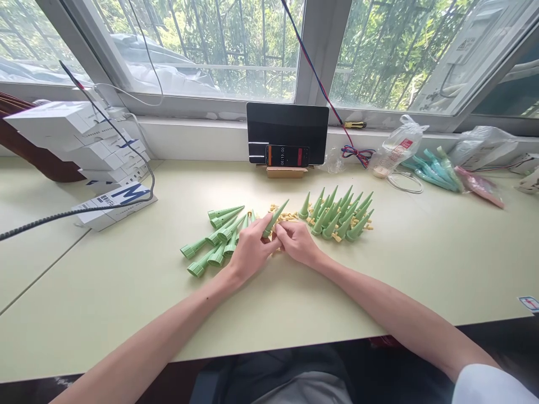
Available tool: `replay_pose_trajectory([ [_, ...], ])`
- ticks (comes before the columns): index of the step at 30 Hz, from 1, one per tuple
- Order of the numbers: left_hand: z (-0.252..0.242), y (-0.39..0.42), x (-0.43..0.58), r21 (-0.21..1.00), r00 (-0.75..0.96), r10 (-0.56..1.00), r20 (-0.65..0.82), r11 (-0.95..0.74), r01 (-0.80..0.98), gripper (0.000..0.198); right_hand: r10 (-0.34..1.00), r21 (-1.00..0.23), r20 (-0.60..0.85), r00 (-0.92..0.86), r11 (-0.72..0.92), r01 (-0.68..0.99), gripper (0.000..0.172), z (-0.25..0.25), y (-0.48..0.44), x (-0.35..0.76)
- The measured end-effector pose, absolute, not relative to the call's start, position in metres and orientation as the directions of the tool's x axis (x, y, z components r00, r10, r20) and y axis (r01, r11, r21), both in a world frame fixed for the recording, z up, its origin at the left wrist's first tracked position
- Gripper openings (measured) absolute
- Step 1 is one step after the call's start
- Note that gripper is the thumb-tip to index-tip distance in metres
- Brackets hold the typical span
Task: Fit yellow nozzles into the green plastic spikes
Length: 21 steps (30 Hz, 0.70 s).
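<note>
Closest to the camera, at the bottom edge, can see grey cloth [303, 387] below the tabletop's near edge, with a white sleeve [480, 387] off to the right. Next, can see the pale tabletop [105, 314], spread from side to side, and windows [236, 50] beyond, bright with leaves outside. Can make out stacked white boxes [92, 140] toward the left end, then a dark screen [288, 123] upright at the back, near the middle. Can find standing cones [332, 225], green and tips up, bunched tightly to the right of the hands, and lying cones [231, 229] loosely spread to the left, wide ends mostly toward the camera. Working with hands together between both groups, fingers touching. Have the left hand [252, 247] closed around a green cone [277, 217], tip slanting up and rightward. Have the right hand [298, 242] curled, fingertips drawn in near that cone's lower end; cannot tell whether pinching something small or only pressing. Smallest of all, can spot yellow pieces [287, 216] strewn just beyond the hands and among the standing cones.
</note>
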State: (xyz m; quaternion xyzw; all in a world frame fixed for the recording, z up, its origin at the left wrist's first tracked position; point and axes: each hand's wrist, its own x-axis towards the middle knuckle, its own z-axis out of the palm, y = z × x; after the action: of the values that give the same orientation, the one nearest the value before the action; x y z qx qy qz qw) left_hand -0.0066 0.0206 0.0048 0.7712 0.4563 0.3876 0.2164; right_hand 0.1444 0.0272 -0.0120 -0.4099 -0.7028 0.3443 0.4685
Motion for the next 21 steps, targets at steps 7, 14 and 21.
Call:
replay_pose_trajectory([
  [7, 0.0049, 0.0218, -0.0057, 0.702, 0.263, 0.875, 0.406, -0.483, 0.523, 0.03, 0.939, -0.975, 0.199, -0.28, 0.218, 0.039, 0.042, -0.0156, 0.0296, 0.1444],
  [14, 0.0043, 0.0227, -0.0067, 0.689, 0.285, 0.878, 0.385, -0.479, 0.544, 0.034, 0.896, -0.844, 0.382, -0.227, 0.438, 0.31, 0.042, -0.0082, 0.0267, 0.1456],
  [21, 0.0038, 0.0229, -0.0072, 0.713, 0.276, 0.868, 0.412, -0.496, 0.496, 0.036, 0.899, -0.859, 0.37, -0.235, 0.427, 0.282, 0.038, -0.0123, 0.0263, 0.1458],
])
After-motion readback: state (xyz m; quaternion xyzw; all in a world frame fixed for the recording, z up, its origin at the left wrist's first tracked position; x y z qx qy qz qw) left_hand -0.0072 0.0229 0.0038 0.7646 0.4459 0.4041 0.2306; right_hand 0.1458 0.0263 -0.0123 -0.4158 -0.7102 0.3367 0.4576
